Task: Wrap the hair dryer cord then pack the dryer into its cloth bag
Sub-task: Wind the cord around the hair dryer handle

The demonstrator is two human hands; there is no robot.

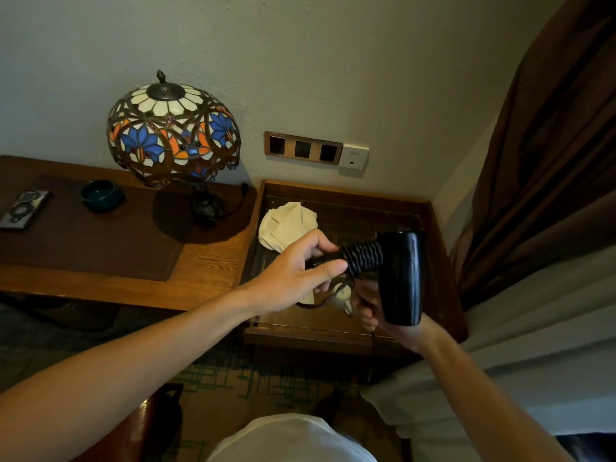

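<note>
A black hair dryer (401,276) is held in the air over a small glass-topped side table (393,211). Its dark cord (364,258) is coiled in several turns around the handle. My left hand (300,271) grips the end of the handle. My right hand (383,311) is below the dryer's barrel, partly hidden by it, and holds the loose end of the cord near the white plug (345,296). A cream cloth bag (286,225) lies crumpled on the side table, behind my left hand.
A stained-glass lamp (173,131) and a dark green bowl (101,195) stand on the wooden desk (206,265) at left. Wall sockets (303,148) are above the side table. A brown curtain (550,145) hangs at right, with white bedding (533,361) below it.
</note>
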